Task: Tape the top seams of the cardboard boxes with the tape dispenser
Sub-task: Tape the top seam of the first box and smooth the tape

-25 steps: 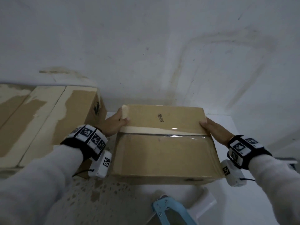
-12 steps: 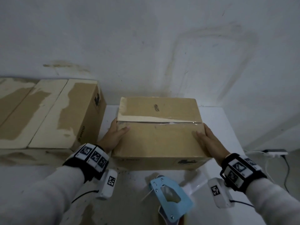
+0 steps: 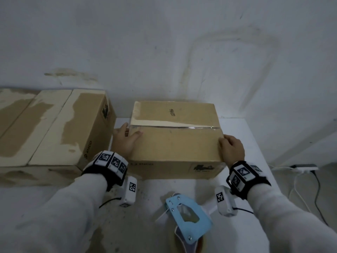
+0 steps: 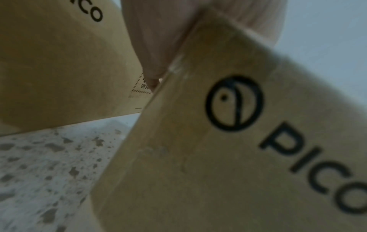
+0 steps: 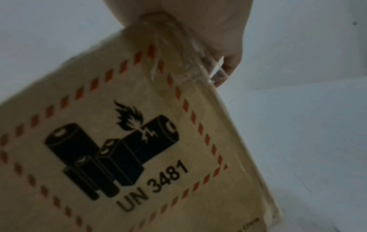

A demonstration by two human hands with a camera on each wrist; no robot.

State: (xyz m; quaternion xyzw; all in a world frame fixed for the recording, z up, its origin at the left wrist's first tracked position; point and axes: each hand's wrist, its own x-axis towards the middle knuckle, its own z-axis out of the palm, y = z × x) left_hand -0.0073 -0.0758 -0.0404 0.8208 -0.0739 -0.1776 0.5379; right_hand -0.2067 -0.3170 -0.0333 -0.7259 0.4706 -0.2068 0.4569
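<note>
1. Nearest the camera, a blue tape dispenser (image 3: 187, 216) lies on the white worktop (image 3: 255, 143), its lower end cut off by the frame edge; the tape roll itself is hard to make out.
2. Just beyond it, the left hand (image 3: 125, 141) grasps the left edge of a cardboard box (image 3: 175, 143), thumb on the lid, fingers hidden down the side.
3. The right hand (image 3: 232, 147) clasps the box's right top edge, fingers curled over the lid; the right wrist view shows clear tape (image 5: 178, 51) running down that end panel under the palm.
4. Readable print: "PICO" with a round logo on the near face in the left wrist view, and "UN 3481" beneath a burning-battery symbol framed in red dashes on the right end.
5. Clear tape glints along the top seam; a black scrawl on the lid's far half is illegible.
6. To the left stands a second box (image 3: 54, 125), lid paper torn in patches, partly cut off.
7. A stained white wall (image 3: 182, 52) closes the scene.
</note>
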